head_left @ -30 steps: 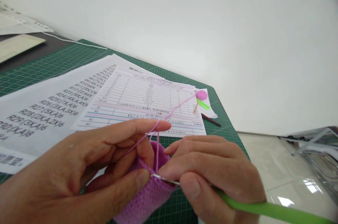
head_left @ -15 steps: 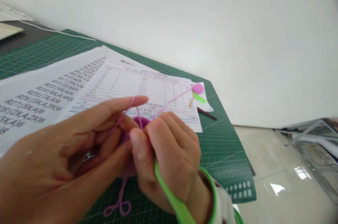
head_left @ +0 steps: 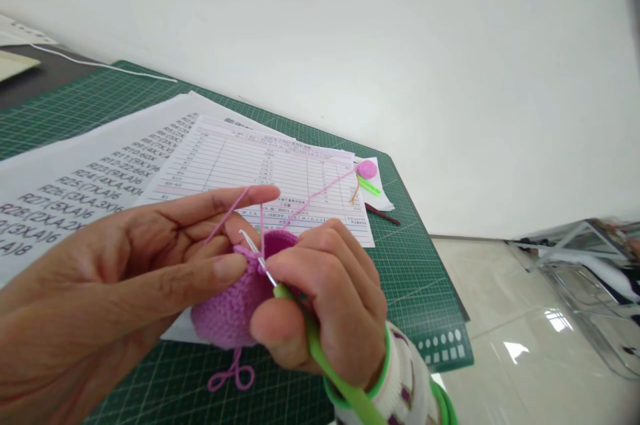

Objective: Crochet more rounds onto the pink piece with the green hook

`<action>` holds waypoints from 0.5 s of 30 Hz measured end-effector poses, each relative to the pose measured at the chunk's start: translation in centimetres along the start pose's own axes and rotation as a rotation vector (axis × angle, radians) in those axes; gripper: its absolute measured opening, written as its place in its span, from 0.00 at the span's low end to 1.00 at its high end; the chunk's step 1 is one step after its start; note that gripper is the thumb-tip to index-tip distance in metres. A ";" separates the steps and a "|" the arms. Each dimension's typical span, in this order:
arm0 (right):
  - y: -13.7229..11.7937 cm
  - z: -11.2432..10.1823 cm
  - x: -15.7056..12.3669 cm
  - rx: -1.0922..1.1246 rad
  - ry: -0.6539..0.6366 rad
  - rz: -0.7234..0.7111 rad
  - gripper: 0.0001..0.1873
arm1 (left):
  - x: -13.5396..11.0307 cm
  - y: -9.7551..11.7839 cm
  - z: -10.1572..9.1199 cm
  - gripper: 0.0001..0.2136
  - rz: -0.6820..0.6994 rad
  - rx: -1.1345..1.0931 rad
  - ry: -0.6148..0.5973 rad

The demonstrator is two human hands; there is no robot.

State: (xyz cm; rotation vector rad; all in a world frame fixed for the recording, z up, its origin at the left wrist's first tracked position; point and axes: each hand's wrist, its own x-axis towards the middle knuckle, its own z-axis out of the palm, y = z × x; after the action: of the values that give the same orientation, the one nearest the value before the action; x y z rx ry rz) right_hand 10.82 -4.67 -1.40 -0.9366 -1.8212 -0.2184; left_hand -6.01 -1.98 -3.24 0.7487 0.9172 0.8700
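Note:
A cup-shaped pink crochet piece (head_left: 225, 318) is pinched between the thumb and fingers of my left hand (head_left: 150, 258). Pink yarn runs over that hand's outstretched index finger and drops to the top edge of the piece. My right hand (head_left: 335, 298) is closed round a crochet hook (head_left: 320, 351) with a green handle. The hook's silver tip points up and left, past the rim of the piece, close to the yarn. Below the piece dangles a looped pink yarn tail (head_left: 233, 375). Part of the rim is hidden behind my right fingers.
Printed pattern sheets (head_left: 235, 158) lie on a green cutting mat (head_left: 415, 285). Farther right are a small pink yarn ball (head_left: 367, 169), a bright green clip-like item (head_left: 369, 186) and a dark thin stick (head_left: 383, 214). A white wall (head_left: 400, 78) rises behind the table.
My right hand has shifted slightly right and down, and the hook's tip now shows. The crochet piece has come into fuller view, turned with my left hand.

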 end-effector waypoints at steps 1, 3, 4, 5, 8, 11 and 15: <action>0.0 -0.1 0.0 0.016 -0.015 -0.003 0.13 | 0.0 0.1 -0.1 0.31 0.001 0.018 -0.021; 0.0 -0.4 -0.3 0.027 -0.038 -0.006 0.12 | 0.0 0.2 0.1 0.30 0.025 0.049 -0.040; -0.1 -0.5 -0.4 0.018 -0.049 0.002 0.12 | 0.0 0.2 0.3 0.31 0.046 0.068 -0.037; -0.2 -0.5 -0.6 0.000 -0.062 0.018 0.11 | -0.1 0.2 0.5 0.32 0.072 0.084 -0.027; -0.6 0.0 -0.9 -0.095 -0.094 0.104 0.12 | -0.3 0.2 1.2 0.31 0.149 0.062 0.035; -0.8 1.3 -1.1 -0.163 -0.022 0.180 0.16 | -0.7 -0.2 1.5 0.28 0.171 -0.033 0.062; -0.6 2.3 -1.3 -0.144 0.106 0.200 0.18 | -0.8 -0.6 1.8 0.31 0.136 -0.081 0.032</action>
State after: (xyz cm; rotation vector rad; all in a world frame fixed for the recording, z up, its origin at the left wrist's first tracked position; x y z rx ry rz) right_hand 8.97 -4.48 -3.34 -1.1781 -1.6192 -0.2712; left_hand -4.55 -3.29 -2.72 0.7350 0.8612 1.0353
